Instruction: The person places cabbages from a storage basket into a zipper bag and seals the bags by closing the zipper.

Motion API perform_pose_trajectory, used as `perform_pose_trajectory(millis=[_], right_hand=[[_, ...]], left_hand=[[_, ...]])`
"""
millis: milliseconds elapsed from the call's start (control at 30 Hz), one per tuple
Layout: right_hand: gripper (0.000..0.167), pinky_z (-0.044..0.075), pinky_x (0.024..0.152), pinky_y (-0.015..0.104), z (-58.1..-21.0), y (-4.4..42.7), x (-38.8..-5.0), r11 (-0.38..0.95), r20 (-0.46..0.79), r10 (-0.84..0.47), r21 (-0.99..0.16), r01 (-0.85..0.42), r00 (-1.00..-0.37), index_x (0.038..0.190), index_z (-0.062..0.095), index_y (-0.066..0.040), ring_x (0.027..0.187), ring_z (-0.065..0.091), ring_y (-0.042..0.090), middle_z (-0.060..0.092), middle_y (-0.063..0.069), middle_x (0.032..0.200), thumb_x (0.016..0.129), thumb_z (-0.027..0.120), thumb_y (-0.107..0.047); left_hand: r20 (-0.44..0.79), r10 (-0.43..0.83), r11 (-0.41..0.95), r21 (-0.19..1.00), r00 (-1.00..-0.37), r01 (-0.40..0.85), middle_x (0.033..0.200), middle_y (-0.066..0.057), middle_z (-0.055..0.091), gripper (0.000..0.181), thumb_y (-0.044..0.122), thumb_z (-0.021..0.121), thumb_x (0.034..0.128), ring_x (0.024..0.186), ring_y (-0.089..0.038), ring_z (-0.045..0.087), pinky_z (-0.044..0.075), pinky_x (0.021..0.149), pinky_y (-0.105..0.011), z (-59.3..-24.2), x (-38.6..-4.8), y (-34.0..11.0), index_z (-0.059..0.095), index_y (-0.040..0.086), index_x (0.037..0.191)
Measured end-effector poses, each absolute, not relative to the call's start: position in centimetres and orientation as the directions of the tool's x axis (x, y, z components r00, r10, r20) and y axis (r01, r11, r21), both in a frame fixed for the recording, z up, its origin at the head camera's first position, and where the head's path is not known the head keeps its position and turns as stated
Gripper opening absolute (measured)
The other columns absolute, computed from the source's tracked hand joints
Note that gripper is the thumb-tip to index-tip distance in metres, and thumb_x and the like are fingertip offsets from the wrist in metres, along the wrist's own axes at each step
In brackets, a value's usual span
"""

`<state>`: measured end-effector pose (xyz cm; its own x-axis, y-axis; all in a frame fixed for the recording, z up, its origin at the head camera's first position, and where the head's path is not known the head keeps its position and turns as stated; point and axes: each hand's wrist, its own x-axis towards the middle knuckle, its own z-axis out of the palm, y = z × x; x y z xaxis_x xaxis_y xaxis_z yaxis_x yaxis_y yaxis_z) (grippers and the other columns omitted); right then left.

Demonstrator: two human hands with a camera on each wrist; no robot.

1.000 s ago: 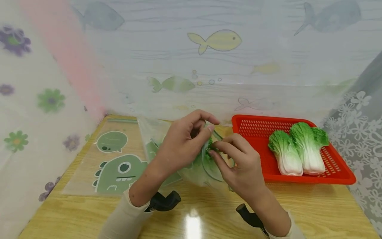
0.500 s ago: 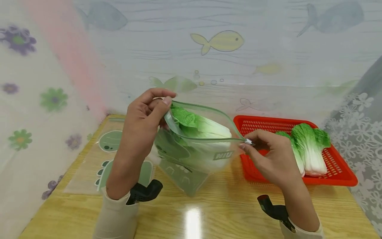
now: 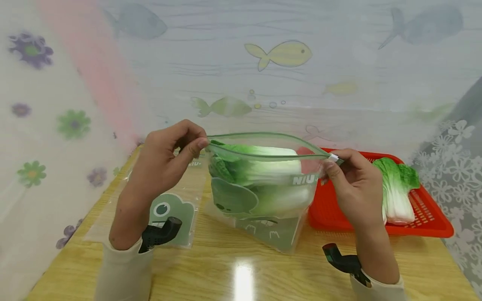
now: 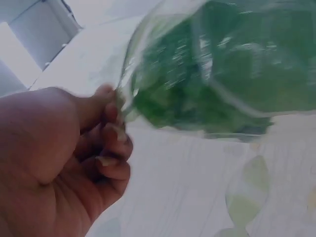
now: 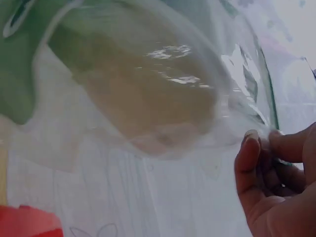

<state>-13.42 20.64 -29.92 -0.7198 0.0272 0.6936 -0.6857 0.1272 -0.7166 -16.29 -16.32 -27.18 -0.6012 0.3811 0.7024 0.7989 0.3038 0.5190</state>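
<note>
A clear zip bag (image 3: 273, 234) printed with green cartoon shapes hangs between my hands above the table, its mouth parted. Inside lies a leafy green-and-white cabbage (image 3: 260, 165), leaves to the left; a second pale shape shows below it through the plastic. My left hand (image 3: 165, 159) pinches the left corner of the bag's mouth between thumb and fingers; the left wrist view shows this hand (image 4: 64, 153) at the plastic's edge. At the other corner, beside the white zip slider (image 3: 333, 157), my right hand (image 3: 357, 184) pinches the bag.
A red plastic basket (image 3: 425, 230) stands at the right, holding cabbage (image 3: 399, 192), partly behind my right hand. Flat on the wooden table (image 3: 211, 271) at the left lies another printed bag (image 3: 188, 223). A fish-patterned curtain (image 3: 226, 62) hangs behind.
My hands have moved apart from close together over the bag, stretching its mouth wide between them. The bag has lifted and turned, bringing the cabbage inside into view.
</note>
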Motion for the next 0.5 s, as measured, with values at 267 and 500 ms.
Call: perform_pose_trajectory(millis=[267, 500], right_hand=[[0.011, 0.055, 0.071, 0.014, -29.5, 20.0, -13.9, 0.414, 0.729, -0.085, -0.595, -0.689, -0.68, 0.101, 0.074, 0.008, 0.07, 0.063, 0.009, 0.069, 0.002, 0.085, 0.092, 0.073, 0.014], [0.005, 0.052, 0.066, 0.012, -29.4, 19.6, -14.4, 0.511, 0.795, -0.05, -0.5, -0.7, -0.605, 0.098, 0.073, 0.008, 0.065, 0.061, 0.005, 0.066, 0.01, 0.081, 0.094, 0.073, 0.011]], left_hand=[[0.771, 0.382, 0.526, 0.272, -0.51, 0.806, 0.103, -0.011, 0.05, 0.017, 0.023, 0.058, 0.107, 0.085, -0.019, 0.045, 0.04, 0.077, -0.032, -27.5, -17.2, -15.8, 0.062, 0.007, 0.107], [0.787, 0.402, 0.502, 0.238, -0.468, 0.831, 0.093, -0.004, 0.055, 0.018, 0.023, 0.063, 0.1049, 0.076, -0.011, 0.045, 0.039, 0.071, -0.025, -27.8, -17.8, -16.1, 0.061, 0.006, 0.1]])
